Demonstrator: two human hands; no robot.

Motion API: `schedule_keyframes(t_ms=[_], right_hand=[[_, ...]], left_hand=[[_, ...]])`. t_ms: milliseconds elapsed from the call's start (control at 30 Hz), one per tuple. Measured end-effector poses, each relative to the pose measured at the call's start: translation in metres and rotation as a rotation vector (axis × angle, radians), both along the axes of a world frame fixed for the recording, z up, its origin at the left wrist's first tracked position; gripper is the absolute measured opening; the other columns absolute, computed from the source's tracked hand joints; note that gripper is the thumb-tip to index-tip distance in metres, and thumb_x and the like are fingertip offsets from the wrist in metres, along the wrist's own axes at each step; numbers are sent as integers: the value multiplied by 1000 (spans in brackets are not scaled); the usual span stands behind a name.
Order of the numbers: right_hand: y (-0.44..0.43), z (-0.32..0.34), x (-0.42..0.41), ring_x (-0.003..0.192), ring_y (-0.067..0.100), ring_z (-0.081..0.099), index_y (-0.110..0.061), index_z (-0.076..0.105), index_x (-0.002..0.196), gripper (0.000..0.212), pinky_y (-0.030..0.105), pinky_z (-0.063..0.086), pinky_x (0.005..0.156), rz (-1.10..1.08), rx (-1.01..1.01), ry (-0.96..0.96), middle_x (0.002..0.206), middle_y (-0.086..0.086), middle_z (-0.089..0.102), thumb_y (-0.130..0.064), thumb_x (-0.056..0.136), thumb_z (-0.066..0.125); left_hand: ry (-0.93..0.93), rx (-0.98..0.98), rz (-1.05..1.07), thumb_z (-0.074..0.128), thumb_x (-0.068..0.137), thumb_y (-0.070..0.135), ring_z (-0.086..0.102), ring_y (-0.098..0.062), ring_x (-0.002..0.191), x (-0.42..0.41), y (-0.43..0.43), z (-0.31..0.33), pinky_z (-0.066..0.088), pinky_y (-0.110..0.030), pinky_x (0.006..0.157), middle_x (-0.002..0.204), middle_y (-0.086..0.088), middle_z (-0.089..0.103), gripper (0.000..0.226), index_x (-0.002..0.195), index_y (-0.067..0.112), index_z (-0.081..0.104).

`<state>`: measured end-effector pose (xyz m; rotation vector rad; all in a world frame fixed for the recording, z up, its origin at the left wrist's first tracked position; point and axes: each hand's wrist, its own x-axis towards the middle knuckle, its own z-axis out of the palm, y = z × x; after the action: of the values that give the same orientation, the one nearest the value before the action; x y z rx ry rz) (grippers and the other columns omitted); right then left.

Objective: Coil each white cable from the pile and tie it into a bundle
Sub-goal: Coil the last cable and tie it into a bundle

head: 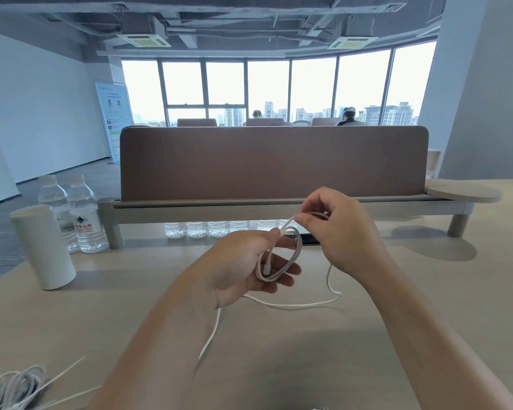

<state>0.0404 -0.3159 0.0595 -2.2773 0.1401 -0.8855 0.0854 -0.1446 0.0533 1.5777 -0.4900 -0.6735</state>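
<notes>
Cable pile (pixel 11 386): a tangle of white cables lies at the near left corner of the counter (pixel 397 306), with a few strands straying out to the right.
Left hand (pixel 240 261): it is palm up with the fingers loosely curled. It holds a small coil of the white cable (pixel 297 250), and the thumb presses the top of the loops against the forefinger.
Coil: a few loops rest across the left fingers, and a connector plug (pixel 266 269) hangs inside the ring.
Right hand (pixel 341 229): it is raised just above and right of the coil. Thumb and forefinger pinch a strand of the same cable, and the other fingers are curled.
Loose tail (pixel 296 305): it drops from under the right hand, curves across the counter beneath the left wrist, and runs back toward the near edge.
White cup (pixel 43 247): it stands upright at the far left of the counter. Its inside cannot be seen.
Water bottles (pixel 82 217): two clear, capped bottles stand just behind the cup, and both hold water.
Riser shelf (pixel 279 207): it spans the counter behind the hands and carries a brown divider panel (pixel 273 164).
Bottle row (pixel 216 229): clear bottles stand side by side under the shelf. Only their lower parts show.
</notes>
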Motion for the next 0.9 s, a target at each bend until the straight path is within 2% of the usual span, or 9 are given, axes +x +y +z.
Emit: schedule_keyframes(t_ms=[100, 167, 267, 333, 367, 467, 600, 900], right_hand=[[0, -1, 2, 72, -7, 54, -26, 61, 88, 8, 10, 38, 55, 6, 35, -19, 77, -15, 61, -24, 94, 68], [0, -1, 2, 71, 1, 57, -29, 60, 99, 7, 14, 40, 59, 18, 95, -6, 82, -11, 63, -26, 95, 65], [-4, -3, 5, 62, 11, 63, -24, 59, 106, 16, 31, 53, 64, 72, 277, 88, 79, -1, 71, -18, 93, 65], [-6, -6, 7, 58, 16, 65, -16, 61, 103, 16, 44, 59, 74, 75, 380, 144, 72, 5, 73, -8, 90, 64], [-7, -7, 8, 57, 17, 65, -12, 63, 100, 12, 46, 59, 76, 73, 410, 153, 69, 5, 73, -5, 90, 63], [-4, -6, 9, 55, 16, 62, -8, 66, 92, 6, 44, 59, 71, 94, 480, 90, 65, 5, 70, -6, 94, 61], [7, -2, 4, 51, 15, 59, -12, 61, 93, 9, 27, 51, 54, 112, 506, -63, 67, 6, 68, -11, 100, 56], [15, -2, 2, 53, 13, 52, -15, 59, 91, 13, 28, 46, 53, 186, 468, -121, 65, 1, 66, -11, 102, 53]], left_hand=[[15, -64, 21, 34, 110, 35, 66, -29, 79, 0, 0, 1, 47, -35, 70, 104, -27, 73, 43, 121, 6, 65], [29, -130, 77, 35, 109, 33, 64, -27, 72, 2, 0, 2, 46, -33, 65, 100, -26, 73, 45, 121, 2, 65], [64, -233, 178, 34, 110, 32, 65, -25, 68, 6, 1, 3, 46, -31, 61, 97, -24, 74, 45, 120, 2, 65], [77, -280, 226, 34, 110, 32, 65, -25, 70, 8, 2, 4, 47, -31, 62, 99, -24, 74, 43, 120, 5, 66], [78, -288, 243, 34, 110, 32, 65, -25, 71, 9, 3, 4, 48, -31, 62, 101, -25, 74, 43, 120, 6, 66], [77, -286, 271, 35, 110, 32, 65, -27, 74, 9, 4, 4, 48, -32, 63, 101, -26, 74, 40, 121, 10, 66], [60, -262, 259, 37, 110, 30, 66, -27, 70, 6, 3, 4, 48, -31, 62, 99, -26, 74, 33, 125, 15, 62], [84, -232, 185, 40, 108, 30, 62, -27, 68, 6, 3, 5, 46, -31, 59, 96, -25, 73, 38, 123, 7, 66]])
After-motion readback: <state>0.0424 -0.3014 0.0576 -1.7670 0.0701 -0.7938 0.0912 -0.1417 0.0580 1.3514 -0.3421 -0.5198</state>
